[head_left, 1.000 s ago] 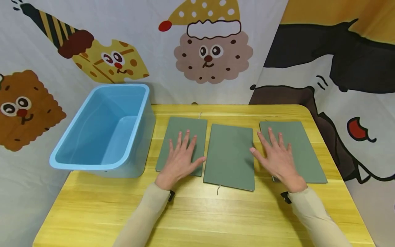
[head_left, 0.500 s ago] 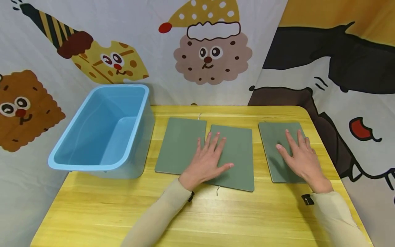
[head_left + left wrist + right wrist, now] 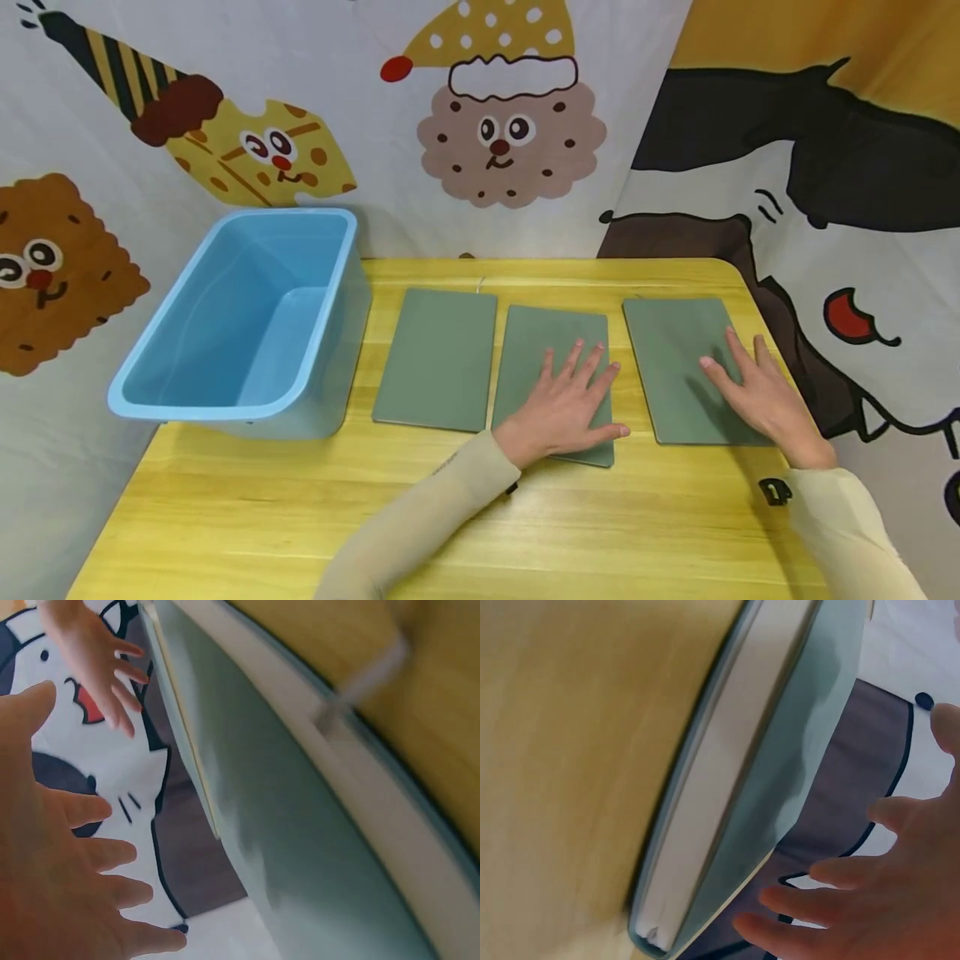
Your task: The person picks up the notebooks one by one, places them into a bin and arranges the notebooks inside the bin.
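Three green hardcover notebooks lie flat in a row: the left notebook (image 3: 437, 358), the middle notebook (image 3: 525, 346) and the right notebook (image 3: 667, 358). Above the middle one my left hand (image 3: 562, 412) is spread palm down, covering its lower part in the head view. A gap separates these spread fingers from the green cover in the left wrist view, where a ribbon (image 3: 375, 675) sticks out of the page edges. My right hand (image 3: 772, 408), fingers extended, hovers over the right notebook's outer side. White page edges (image 3: 720, 772) of that notebook show in the right wrist view. Neither hand holds anything.
A deep light-blue plastic tub (image 3: 318, 367) stands at the left of the wooden table (image 3: 600, 533), with nothing visible inside. Behind the table hangs a cloth (image 3: 375, 50) printed with cartoon figures. A thin ribbon (image 3: 481, 285) pokes out above the left notebook.
My left hand has swept right, from over the left notebook to over the middle one. My right hand has moved right, toward the outer side of the right notebook. The notebooks have stayed put.
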A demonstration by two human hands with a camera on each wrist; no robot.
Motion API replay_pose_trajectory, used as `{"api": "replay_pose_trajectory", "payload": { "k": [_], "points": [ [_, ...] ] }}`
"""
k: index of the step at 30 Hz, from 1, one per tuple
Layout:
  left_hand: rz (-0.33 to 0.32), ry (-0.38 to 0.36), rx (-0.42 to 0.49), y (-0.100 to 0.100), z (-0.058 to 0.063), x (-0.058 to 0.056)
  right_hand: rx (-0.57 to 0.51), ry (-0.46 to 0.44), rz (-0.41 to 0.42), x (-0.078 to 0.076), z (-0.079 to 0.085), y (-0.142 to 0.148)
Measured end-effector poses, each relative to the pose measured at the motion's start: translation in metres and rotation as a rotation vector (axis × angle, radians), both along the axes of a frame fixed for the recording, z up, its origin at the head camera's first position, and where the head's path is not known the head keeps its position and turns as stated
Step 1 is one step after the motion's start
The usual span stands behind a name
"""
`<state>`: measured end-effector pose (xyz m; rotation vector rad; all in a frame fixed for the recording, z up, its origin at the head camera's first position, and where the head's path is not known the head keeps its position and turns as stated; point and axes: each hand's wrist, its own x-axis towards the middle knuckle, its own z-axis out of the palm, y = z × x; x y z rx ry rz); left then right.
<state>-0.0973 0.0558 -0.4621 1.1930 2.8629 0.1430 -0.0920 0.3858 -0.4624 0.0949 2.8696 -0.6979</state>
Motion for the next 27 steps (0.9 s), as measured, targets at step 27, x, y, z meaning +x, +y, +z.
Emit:
{"api": "replay_pose_trajectory", "payload": {
  "k": [27],
  "points": [
    [-0.034, -0.128, -0.222, 0.068, -0.011, 0.015, 0.035, -0.172, 0.090, -0.018, -0.001, 0.030]
  ]
}}
